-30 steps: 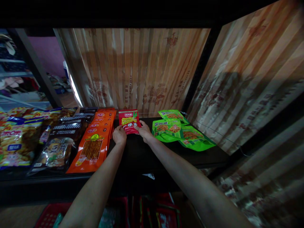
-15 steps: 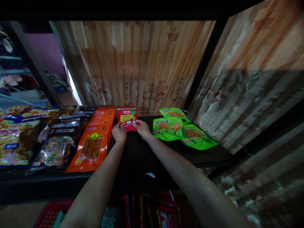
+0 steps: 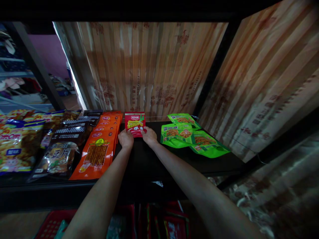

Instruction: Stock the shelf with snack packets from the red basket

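A red snack packet (image 3: 135,123) with yellow and white print is held at the back of the black shelf (image 3: 144,162), its printed face toward me. My left hand (image 3: 126,138) grips its lower left edge, and my right hand (image 3: 149,135) grips the lower right corner. Both hands have their fingers closed on the packet. Just left of my left hand lies an overlapping row of orange snack packets (image 3: 96,149). To the right of my right hand are several green snack pouches (image 3: 176,132), partly on top of one another.
Dark snack bags (image 3: 61,156) and yellow-blue snack bags (image 3: 20,146) fill the left of the shelf. Behind hangs a patterned curtain (image 3: 149,66). A black post (image 3: 211,73) stands at the back right. Below the shelf sit red baskets (image 3: 47,225) with packets inside.
The red packet and both hands have barely moved in the view, a slight shift to the right. Both hands keep their hold on the packet.
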Available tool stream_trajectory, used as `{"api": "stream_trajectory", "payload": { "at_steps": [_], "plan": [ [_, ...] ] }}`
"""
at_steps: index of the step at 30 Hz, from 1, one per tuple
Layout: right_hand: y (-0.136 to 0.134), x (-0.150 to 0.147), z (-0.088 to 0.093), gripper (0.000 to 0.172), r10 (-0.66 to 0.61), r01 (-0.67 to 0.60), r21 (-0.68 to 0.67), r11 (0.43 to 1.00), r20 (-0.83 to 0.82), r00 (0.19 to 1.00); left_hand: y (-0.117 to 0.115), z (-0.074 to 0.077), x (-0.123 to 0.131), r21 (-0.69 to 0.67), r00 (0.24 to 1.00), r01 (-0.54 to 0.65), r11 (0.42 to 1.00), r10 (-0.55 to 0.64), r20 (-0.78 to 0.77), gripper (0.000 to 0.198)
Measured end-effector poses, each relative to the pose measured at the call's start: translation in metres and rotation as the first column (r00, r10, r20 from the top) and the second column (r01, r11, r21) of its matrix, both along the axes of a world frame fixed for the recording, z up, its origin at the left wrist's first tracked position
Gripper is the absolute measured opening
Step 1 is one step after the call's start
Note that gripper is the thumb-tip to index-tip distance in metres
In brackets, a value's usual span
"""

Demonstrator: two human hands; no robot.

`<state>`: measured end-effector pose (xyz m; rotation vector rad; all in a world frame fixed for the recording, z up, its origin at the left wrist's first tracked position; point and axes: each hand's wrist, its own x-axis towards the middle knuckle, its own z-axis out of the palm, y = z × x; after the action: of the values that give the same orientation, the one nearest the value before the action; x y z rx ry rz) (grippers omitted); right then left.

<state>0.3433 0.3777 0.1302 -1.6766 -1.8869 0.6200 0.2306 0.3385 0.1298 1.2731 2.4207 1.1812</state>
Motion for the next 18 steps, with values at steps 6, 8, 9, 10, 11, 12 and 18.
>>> {"api": "stream_trajectory", "payload": {
  "at_steps": [6, 8, 9, 10, 11, 12, 18],
  "plan": [
    [0.0002, 0.0013, -0.0021, 0.040, -0.007, 0.006, 0.008, 1.000, 0.053, 0.999, -0.0035, 0.0037, 0.0049, -0.013, 0.999, -0.017, 1.000, 0.017, -0.035, 0.034],
    [0.0014, 0.0014, -0.0021, 0.041, -0.006, 0.007, -0.006, 1.000, 0.035, 0.999, -0.0039, 0.0043, 0.0059, -0.015, 0.999, -0.030, 0.999, 0.029, -0.040, 0.034],
    [0.0021, 0.0015, -0.0020, 0.041, -0.004, 0.004, -0.010, 1.000, 0.026, 1.000, -0.0039, 0.0043, 0.0063, -0.017, 0.999, -0.035, 0.999, 0.034, -0.043, 0.034],
    [0.0026, 0.0016, -0.0020, 0.041, -0.001, 0.001, -0.012, 1.000, 0.019, 1.000, -0.0039, 0.0042, 0.0066, -0.017, 0.998, -0.040, 0.999, 0.039, -0.045, 0.034],
    [0.0029, 0.0019, -0.0020, 0.041, 0.001, -0.001, -0.013, 1.000, 0.014, 1.000, -0.0038, 0.0040, 0.0068, -0.017, 0.998, -0.044, 0.999, 0.043, -0.048, 0.034],
    [0.0029, 0.0021, -0.0020, 0.040, 0.001, -0.001, -0.013, 1.000, 0.011, 1.000, -0.0037, 0.0037, 0.0070, -0.015, 0.998, -0.048, 0.999, 0.047, -0.050, 0.035],
    [-0.0039, 0.0031, -0.0017, 0.036, -0.012, 0.012, 0.024, 1.000, 0.015, 1.000, -0.0035, 0.0003, 0.0072, 0.003, 0.997, -0.050, 0.999, 0.050, -0.067, 0.037]
  ]
}}
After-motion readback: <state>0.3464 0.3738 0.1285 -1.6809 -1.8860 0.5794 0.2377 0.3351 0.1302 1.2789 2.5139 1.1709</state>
